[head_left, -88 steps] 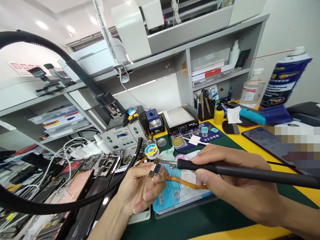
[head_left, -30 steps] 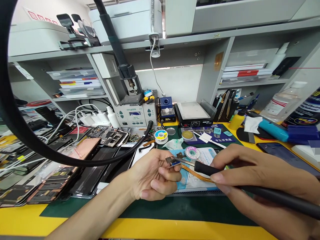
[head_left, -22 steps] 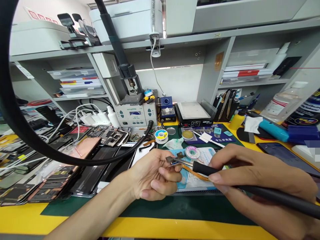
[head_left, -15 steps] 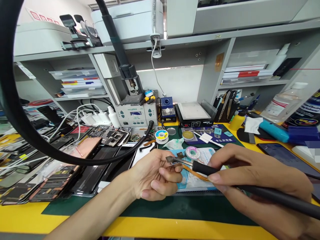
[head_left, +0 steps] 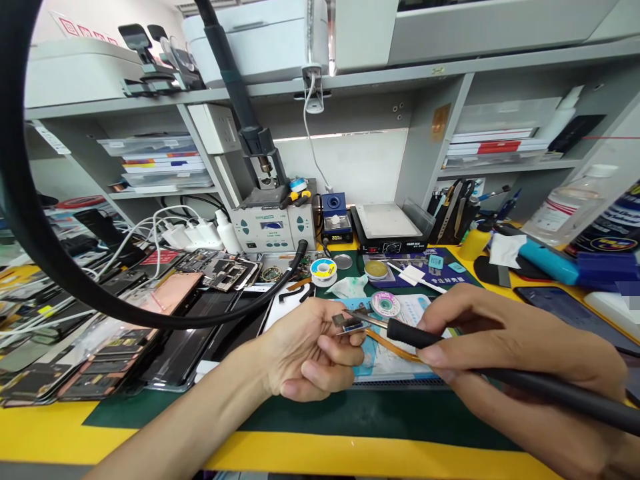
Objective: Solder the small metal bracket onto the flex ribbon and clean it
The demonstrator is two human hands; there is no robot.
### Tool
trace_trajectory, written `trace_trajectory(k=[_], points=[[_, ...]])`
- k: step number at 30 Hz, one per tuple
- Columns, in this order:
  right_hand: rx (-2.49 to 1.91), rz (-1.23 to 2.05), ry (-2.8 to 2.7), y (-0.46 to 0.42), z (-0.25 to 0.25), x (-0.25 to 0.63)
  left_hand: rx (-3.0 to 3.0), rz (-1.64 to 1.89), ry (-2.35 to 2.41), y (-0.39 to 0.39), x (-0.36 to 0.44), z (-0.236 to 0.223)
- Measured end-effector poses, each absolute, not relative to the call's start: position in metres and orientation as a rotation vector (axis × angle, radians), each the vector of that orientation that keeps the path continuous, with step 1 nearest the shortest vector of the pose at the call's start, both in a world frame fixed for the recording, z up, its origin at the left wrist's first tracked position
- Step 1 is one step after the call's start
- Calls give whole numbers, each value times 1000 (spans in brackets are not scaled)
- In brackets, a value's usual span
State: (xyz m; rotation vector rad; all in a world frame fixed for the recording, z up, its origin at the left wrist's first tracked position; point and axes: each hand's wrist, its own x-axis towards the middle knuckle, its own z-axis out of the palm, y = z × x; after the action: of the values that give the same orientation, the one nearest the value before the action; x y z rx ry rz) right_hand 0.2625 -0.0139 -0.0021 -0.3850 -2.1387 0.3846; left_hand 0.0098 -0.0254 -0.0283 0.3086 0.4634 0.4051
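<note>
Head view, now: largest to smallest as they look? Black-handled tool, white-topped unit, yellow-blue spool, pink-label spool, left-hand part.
1. Black-handled tool
2. White-topped unit
3. Yellow-blue spool, pink-label spool: too alike to rank
4. Small part in left hand, partly hidden

The bare, slim-fingered left hand (head_left: 315, 357), near the centre of the frame, has rounded fingertips and fine creases across its palm. Its bare, smooth left forearm (head_left: 195, 413) widens gradually from a narrow wrist down to the bottom edge, left of centre. At lower right is the bare, long-fingered right hand (head_left: 515, 353), with a short, neatly rounded thumbnail (head_left: 436, 353) and faint wrinkles over the knuckles. Its wrist side, in the lower right corner, looks shaded and is hard to make out.
</note>
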Motion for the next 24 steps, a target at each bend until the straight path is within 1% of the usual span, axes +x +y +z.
trace_trajectory(k=[11,18,24], points=[[-445,402,-2118,-15,-1,260,326,423,524,-26,11,-24],[-374,470,-2133,-12,-1,261,339,428,546,-26,10,-25],[-419,458,-2117,-14,-3,260,343,432,564,-27,11,-26]])
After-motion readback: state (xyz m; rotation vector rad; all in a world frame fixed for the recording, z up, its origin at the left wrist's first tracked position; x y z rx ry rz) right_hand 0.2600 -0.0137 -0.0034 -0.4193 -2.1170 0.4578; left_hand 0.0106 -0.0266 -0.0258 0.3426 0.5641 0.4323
